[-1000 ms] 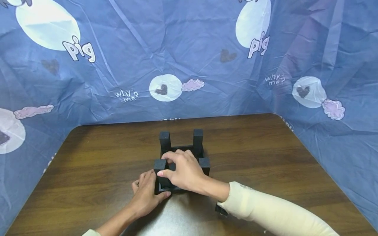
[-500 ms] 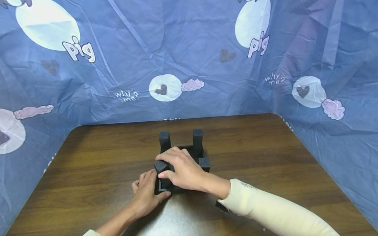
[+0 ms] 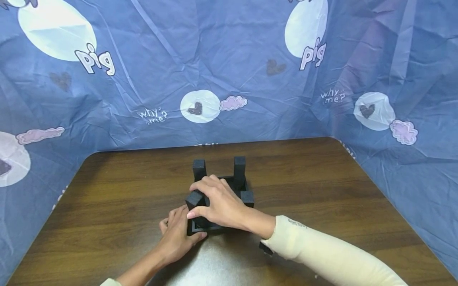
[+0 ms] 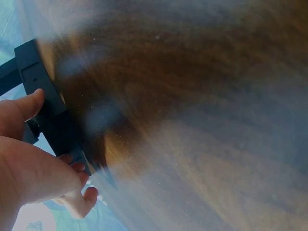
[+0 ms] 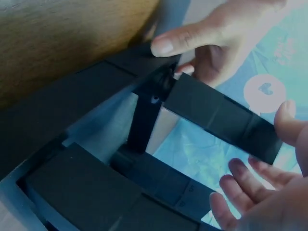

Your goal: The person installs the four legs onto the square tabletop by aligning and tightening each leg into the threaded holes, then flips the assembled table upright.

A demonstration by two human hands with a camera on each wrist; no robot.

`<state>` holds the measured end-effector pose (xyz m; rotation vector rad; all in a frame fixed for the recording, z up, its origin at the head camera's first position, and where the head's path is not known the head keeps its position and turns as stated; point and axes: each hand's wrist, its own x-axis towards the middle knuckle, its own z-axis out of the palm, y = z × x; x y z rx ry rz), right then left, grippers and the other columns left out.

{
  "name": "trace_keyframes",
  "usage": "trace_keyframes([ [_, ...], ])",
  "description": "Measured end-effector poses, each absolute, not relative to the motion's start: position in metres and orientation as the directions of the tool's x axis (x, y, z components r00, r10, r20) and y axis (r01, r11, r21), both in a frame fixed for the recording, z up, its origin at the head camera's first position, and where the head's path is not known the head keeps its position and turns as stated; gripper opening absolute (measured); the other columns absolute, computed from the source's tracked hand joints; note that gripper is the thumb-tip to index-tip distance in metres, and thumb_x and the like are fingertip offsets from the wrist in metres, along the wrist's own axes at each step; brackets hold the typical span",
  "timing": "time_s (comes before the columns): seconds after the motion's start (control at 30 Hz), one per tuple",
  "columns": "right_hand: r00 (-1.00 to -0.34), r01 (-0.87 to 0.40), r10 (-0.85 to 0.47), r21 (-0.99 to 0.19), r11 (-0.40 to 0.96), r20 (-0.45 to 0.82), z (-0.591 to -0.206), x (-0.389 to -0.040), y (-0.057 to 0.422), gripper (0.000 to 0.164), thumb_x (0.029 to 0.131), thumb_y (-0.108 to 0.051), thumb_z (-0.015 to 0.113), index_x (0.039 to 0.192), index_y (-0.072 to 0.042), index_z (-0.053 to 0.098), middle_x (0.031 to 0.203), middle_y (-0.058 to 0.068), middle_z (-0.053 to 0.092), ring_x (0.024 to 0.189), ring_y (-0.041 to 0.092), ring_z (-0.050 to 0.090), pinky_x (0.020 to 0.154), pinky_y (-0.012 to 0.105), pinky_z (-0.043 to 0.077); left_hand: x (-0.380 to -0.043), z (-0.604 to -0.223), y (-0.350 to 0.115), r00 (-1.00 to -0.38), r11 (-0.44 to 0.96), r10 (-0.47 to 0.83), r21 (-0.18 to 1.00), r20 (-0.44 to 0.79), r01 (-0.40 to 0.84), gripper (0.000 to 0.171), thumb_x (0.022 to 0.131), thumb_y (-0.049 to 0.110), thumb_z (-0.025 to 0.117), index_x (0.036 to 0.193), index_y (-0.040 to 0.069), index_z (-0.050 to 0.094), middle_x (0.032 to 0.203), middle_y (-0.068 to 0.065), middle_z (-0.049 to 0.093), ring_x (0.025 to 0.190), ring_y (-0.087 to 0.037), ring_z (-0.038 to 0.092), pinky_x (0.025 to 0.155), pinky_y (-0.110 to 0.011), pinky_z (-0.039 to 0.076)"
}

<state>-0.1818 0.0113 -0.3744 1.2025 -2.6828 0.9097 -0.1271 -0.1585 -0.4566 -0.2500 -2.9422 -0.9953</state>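
Note:
A small black frame lies on the table with a square black post at each corner, like an upturned stool. My left hand grips its near-left corner, thumb on the front side and fingers along the left side; in the left wrist view the thumb presses the frame's side. With thumb and fingers, my right hand holds the near-left leg, whose top is turned out of line with the frame. In the right wrist view, thumb and fingertips are at that leg's free end. The right hand partly covers the frame's inside.
The other legs stand upright: back left, back right and near right. Brown wood-grain table surrounds the frame. A blue printed cloth hangs behind and beside the table.
The near-left leg has turned from square with the frame to skewed. My right hand's fingers and thumb have shifted around it. The left hand and the frame have stayed put.

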Motion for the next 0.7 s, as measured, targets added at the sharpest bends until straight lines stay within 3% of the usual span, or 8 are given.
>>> trace_keyframes([
  [0.2,-0.681,-0.658,-0.703,-0.593,0.464,0.206,-0.3679,-0.1838,0.015,0.054,0.086,-0.029,0.074,0.135,-0.017,0.055,0.131,-0.004,0.057,0.124,0.013,0.046,0.106,0.044,0.03,-0.1274,-0.4577,-0.1589,-0.985,0.771,0.146,0.613,0.092,0.171,0.074,0.077,0.026,0.083,0.137,0.006,0.044,0.133,-0.016,0.052,0.124,-0.033,0.037,0.093,-0.056,0.019],
  [0.37,-0.62,-0.681,-0.761,-0.612,0.401,0.192,-0.3696,-0.1837,0.0129,0.055,0.09,-0.023,0.07,0.142,-0.02,0.051,0.14,-0.007,0.053,0.13,0.009,0.041,0.106,0.042,0.03,-0.1266,-0.4575,-0.1593,-0.985,0.768,0.152,0.619,0.079,0.168,0.076,0.078,0.027,0.083,0.139,0.009,0.041,0.133,-0.015,0.052,0.125,-0.034,0.036,0.093,-0.058,0.018],
  [0.5,-0.608,-0.708,-0.762,-0.585,0.394,0.223,-0.3731,-0.1826,0.0103,0.043,0.089,-0.023,0.071,0.131,-0.018,0.061,0.127,-0.007,0.061,0.12,0.008,0.048,0.1,0.037,0.033,-0.1266,-0.4576,-0.1591,-0.985,0.764,0.155,0.623,0.076,0.168,0.081,0.078,0.026,0.082,0.144,0.01,0.037,0.137,-0.015,0.05,0.125,-0.034,0.036,0.093,-0.057,0.018],
  [0.7,-0.673,-0.693,-0.694,-0.546,0.47,0.256,-0.3774,-0.1848,0.0091,0.041,0.084,-0.034,0.077,0.117,-0.016,0.061,0.11,-0.006,0.06,0.097,0.012,0.049,0.09,0.034,0.035,-0.1266,-0.4582,-0.1589,-0.984,0.77,0.151,0.614,0.091,0.175,0.076,0.078,0.026,0.083,0.139,0.004,0.044,0.137,-0.017,0.049,0.125,-0.033,0.035,0.091,-0.057,0.018],
])
